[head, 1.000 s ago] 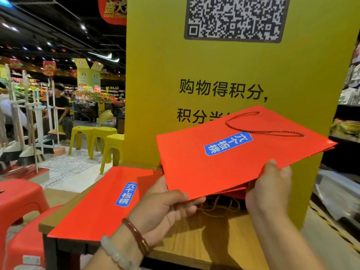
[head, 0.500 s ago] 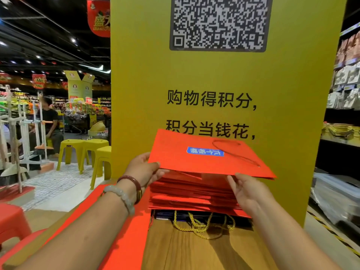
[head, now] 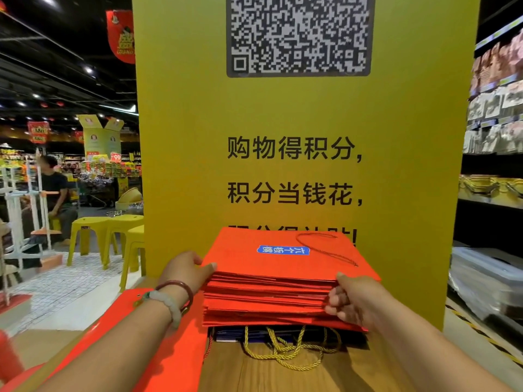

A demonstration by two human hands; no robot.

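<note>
A thick stack of flat red paper bags (head: 268, 301) lies on the wooden table (head: 283, 377) against a yellow pillar. The top red bag (head: 243, 256), with a blue label and a red cord handle, lies flat on the stack. My left hand (head: 184, 271) holds its left edge, thumb on top. At the stack's right front corner my right hand (head: 356, 301) has its thumb on the top bag and its fingers curled into the side of the upper bags. Another red bag (head: 164, 346) lies flat on the table under my left forearm.
Dark blue bags (head: 226, 335) with gold cord handles (head: 283, 356) sit under the stack. The yellow pillar (head: 283, 171) with a QR code blocks the far side. Yellow stools (head: 107, 230) and a seated person (head: 56, 193) are at left, store shelves (head: 495, 193) at right.
The red bag I held tilted in the air has come down flat onto the stack. Both hands moved with it to the stack's edges.
</note>
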